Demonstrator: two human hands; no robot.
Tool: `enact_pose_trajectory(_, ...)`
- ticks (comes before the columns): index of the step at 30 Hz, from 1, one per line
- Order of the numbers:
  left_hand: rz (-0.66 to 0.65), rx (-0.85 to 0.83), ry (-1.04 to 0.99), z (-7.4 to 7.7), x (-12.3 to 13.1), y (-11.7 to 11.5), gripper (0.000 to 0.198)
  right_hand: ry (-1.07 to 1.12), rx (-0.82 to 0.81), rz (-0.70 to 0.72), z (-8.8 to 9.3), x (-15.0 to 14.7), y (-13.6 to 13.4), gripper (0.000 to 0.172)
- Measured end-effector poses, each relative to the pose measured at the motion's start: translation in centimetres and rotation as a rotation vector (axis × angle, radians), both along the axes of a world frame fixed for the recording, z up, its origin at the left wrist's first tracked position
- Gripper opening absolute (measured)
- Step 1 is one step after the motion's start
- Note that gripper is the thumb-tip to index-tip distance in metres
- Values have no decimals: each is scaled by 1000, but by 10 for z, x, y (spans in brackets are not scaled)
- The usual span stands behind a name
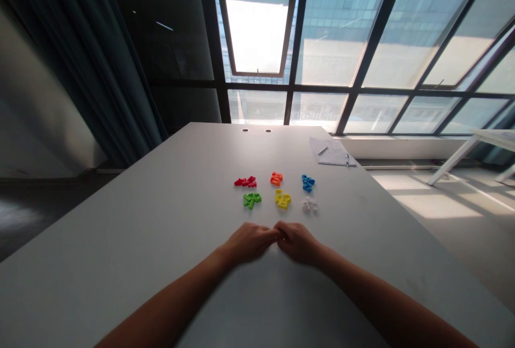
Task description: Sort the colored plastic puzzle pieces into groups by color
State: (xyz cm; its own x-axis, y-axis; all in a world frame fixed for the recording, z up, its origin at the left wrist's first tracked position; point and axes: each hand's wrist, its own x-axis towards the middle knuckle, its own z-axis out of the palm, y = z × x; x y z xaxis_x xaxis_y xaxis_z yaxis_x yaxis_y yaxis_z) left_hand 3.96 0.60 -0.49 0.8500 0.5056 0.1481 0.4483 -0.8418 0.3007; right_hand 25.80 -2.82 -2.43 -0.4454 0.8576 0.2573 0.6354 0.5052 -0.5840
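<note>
Presently: left hand (250, 242), right hand (298, 242) — touching, curling narrow, contents impossible to tell; yellow pieces (285, 198) — lying beyond, toward the surface's (169, 203) far edge; bracing both hands together is likely aiding steadiness.

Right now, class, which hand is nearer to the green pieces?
Left. The left hand is on the near side of the green pieces; the right hand is farther off, toward their right.

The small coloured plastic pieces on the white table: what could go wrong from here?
The pale white, blocky plastic pieces might be overlooked against the white table. The bare left hand and bare right hand are near the yellow, blocky plastic pieces, so a forward reach might scatter them.
</note>
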Motion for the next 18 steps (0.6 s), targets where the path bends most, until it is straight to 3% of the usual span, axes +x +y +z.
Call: enact_pose_trajectory(18,-6,83,5,-7,2,4,16,-57,9,10,-1,-1,4,11)
